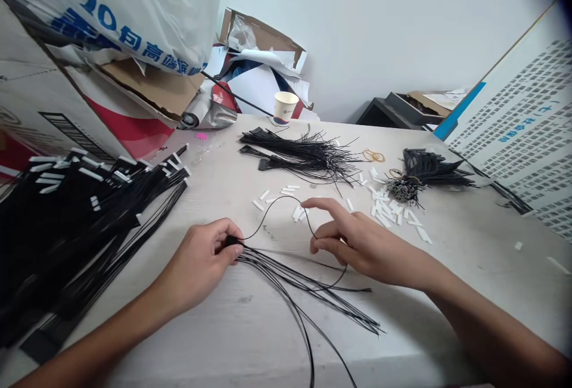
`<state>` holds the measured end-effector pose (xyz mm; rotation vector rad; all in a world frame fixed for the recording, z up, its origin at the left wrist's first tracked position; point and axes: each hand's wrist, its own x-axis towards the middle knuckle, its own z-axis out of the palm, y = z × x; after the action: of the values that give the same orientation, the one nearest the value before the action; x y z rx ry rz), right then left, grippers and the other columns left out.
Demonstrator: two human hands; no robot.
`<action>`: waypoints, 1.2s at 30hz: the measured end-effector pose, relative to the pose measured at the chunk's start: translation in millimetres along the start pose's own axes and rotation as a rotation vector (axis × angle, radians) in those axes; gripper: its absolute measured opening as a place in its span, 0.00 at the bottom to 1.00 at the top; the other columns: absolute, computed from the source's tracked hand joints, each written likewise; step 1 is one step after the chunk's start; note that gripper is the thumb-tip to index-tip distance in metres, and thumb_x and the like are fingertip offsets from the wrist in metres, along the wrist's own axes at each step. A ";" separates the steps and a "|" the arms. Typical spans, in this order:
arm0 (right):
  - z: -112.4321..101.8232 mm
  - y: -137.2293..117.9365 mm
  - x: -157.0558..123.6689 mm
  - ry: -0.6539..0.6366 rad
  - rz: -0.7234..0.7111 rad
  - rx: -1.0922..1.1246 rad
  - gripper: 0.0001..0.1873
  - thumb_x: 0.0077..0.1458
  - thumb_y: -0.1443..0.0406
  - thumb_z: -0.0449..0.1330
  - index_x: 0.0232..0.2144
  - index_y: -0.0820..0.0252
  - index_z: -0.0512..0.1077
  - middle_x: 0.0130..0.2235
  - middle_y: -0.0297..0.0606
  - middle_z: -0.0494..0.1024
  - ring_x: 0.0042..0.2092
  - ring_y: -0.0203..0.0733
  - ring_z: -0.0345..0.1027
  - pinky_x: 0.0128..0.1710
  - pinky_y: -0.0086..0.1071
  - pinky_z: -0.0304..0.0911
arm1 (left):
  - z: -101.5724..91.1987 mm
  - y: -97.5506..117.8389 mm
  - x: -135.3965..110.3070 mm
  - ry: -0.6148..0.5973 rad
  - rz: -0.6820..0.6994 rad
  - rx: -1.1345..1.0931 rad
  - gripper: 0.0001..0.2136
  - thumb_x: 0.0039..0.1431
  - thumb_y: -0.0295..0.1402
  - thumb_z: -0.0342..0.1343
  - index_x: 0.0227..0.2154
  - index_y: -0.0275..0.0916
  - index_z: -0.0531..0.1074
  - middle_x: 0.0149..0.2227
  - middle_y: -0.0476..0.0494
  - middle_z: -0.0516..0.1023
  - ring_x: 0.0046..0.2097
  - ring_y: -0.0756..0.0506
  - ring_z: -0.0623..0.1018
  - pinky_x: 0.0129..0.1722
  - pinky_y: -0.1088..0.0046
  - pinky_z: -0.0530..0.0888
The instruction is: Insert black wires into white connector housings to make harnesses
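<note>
My left hand [203,260] is closed on the black connector end of a bundle of thin black wires [308,286] that fans out over the white table [250,340] toward the near edge. One wire [279,200] loops up from that end and arcs over to my right hand [357,242]. The right hand has its index finger stretched toward small white sleeves [298,214], while its thumb and lower fingers pinch the looped wire.
A big heap of black wires with white tags [75,215] fills the left. More black wire bundles [299,152] lie behind, with scattered white sleeves [393,209], rubber bands [373,155], another black bundle [429,170], a paper cup [285,106], cardboard boxes [263,42] and a printed board [522,132].
</note>
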<state>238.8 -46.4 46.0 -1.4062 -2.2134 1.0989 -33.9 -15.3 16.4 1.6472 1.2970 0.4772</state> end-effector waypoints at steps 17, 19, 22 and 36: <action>-47.1 5.3 -1.1 -0.483 -0.302 0.379 0.23 0.64 0.51 0.53 0.36 0.63 0.79 0.38 0.47 0.80 0.40 0.43 0.74 0.41 0.35 0.67 | -18.7 16.2 -9.3 0.128 0.207 -0.354 0.07 0.54 0.27 0.56 0.26 0.40 0.78 0.42 0.43 0.83 0.45 0.40 0.80 0.45 0.64 0.78; -38.4 4.2 12.7 -0.478 -0.271 0.301 0.23 0.65 0.53 0.52 0.33 0.65 0.78 0.35 0.45 0.79 0.38 0.41 0.73 0.39 0.33 0.67 | -16.0 16.3 -7.7 0.188 0.167 -0.291 0.05 0.54 0.30 0.58 0.27 0.40 0.78 0.40 0.43 0.83 0.43 0.41 0.81 0.44 0.65 0.78; -21.8 8.7 32.1 -0.202 -0.094 0.108 0.22 0.65 0.55 0.52 0.27 0.64 0.74 0.26 0.37 0.75 0.29 0.35 0.68 0.31 0.29 0.62 | -13.1 13.4 -2.1 0.275 0.077 -0.211 0.04 0.52 0.31 0.61 0.31 0.40 0.78 0.41 0.44 0.83 0.44 0.42 0.81 0.45 0.67 0.78; -14.2 27.5 44.0 0.180 -0.119 -0.107 0.15 0.62 0.56 0.56 0.33 0.61 0.74 0.33 0.38 0.77 0.32 0.38 0.67 0.32 0.31 0.58 | -13.7 -5.1 25.0 0.235 0.095 -0.063 0.06 0.52 0.30 0.58 0.33 0.39 0.77 0.43 0.43 0.83 0.46 0.42 0.80 0.53 0.63 0.74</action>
<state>243.9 4.4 28.8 -1.3379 -2.2210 0.7926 -38.1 13.1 12.5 1.6425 1.3618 0.7803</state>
